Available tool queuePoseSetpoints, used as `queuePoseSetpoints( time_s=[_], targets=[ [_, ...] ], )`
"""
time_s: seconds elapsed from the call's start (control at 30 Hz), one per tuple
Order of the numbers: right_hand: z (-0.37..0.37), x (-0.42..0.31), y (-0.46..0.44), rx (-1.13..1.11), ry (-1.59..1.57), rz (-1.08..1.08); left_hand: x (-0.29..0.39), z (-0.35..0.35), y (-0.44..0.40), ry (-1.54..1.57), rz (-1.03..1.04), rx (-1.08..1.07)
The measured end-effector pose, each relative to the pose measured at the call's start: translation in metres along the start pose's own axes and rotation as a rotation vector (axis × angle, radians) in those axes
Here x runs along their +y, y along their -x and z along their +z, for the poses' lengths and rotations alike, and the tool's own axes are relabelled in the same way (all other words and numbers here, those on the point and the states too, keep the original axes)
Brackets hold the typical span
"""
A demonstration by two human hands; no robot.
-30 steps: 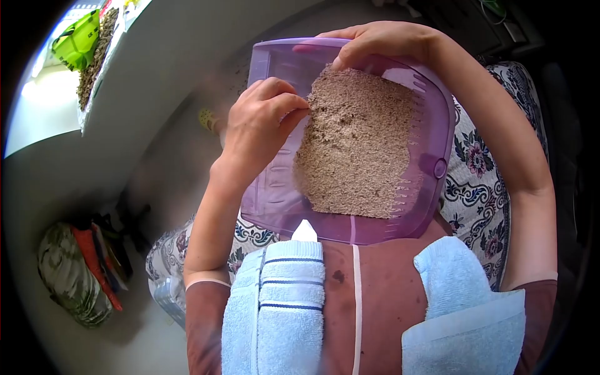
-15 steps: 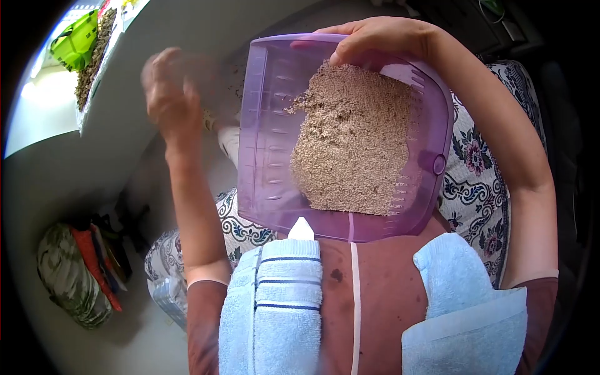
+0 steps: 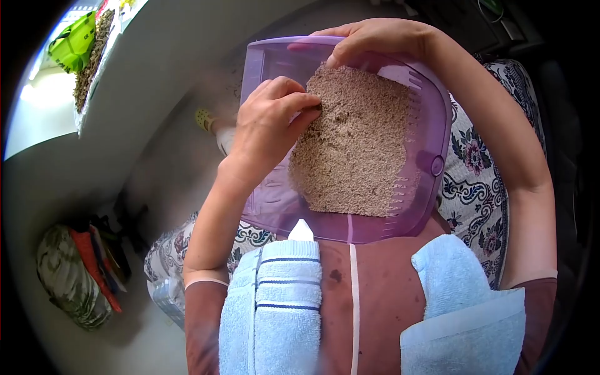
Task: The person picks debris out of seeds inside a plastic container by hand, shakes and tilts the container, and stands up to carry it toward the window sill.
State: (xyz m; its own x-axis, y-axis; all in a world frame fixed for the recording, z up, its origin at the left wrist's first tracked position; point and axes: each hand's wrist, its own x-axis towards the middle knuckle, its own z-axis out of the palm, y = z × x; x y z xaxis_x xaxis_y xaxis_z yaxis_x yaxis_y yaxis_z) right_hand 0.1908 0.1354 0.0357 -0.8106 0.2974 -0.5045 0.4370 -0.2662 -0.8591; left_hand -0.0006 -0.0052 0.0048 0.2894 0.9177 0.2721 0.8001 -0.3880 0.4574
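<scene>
A translucent purple tray (image 3: 437,137) rests against my lap and torso, holding a broad layer of small beige grains (image 3: 356,150). My right hand (image 3: 375,40) grips its far rim, thumb inside by the grains and fingers partly hidden beyond the rim. At the upper left edge of the grains, my left hand (image 3: 269,119) has thumb and fingertips pinched together. Whatever lies between those fingertips is too small to make out. A few darker specks show among the grains near them.
Light blue towels (image 3: 287,312) (image 3: 462,306) hang over my brown shirt. Patterned fabric (image 3: 475,162) covers my legs. A bright green container (image 3: 75,44) stands beside dark loose material (image 3: 94,62) at upper left. Bags (image 3: 69,275) lie lower left; a yellow-green shoe (image 3: 203,119) shows beyond the tray.
My left hand swung out left, away from the tray, and has come back to the grains with its fingertips together. My right hand keeps its hold on the rim.
</scene>
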Motion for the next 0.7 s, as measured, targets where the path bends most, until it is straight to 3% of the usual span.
queuePoseSetpoints(
  time_s=[0.23, 0.37, 0.43, 0.53, 0.7],
  targets=[
    [-0.002, 0.003, 0.001, 0.003, 0.007, 0.008, 0.000, 0.003, -0.002, -0.013, 0.060, -0.014],
    [-0.002, 0.003, 0.003, -0.007, -0.012, 0.007, 0.003, -0.008, 0.001, 0.507, -0.284, -0.035],
    [-0.002, 0.003, 0.002, -0.001, 0.000, 0.007, 0.002, -0.016, 0.000, 0.839, -0.598, -0.133],
    [-0.002, 0.005, -0.001, 0.023, 0.021, 0.004, -0.001, -0.023, 0.002, 1.112, -0.755, -0.242],
    [-0.002, 0.003, 0.000, 0.029, 0.053, 0.020, -0.010, -0.028, 0.004, 1.373, -0.813, -0.318]
  ],
)
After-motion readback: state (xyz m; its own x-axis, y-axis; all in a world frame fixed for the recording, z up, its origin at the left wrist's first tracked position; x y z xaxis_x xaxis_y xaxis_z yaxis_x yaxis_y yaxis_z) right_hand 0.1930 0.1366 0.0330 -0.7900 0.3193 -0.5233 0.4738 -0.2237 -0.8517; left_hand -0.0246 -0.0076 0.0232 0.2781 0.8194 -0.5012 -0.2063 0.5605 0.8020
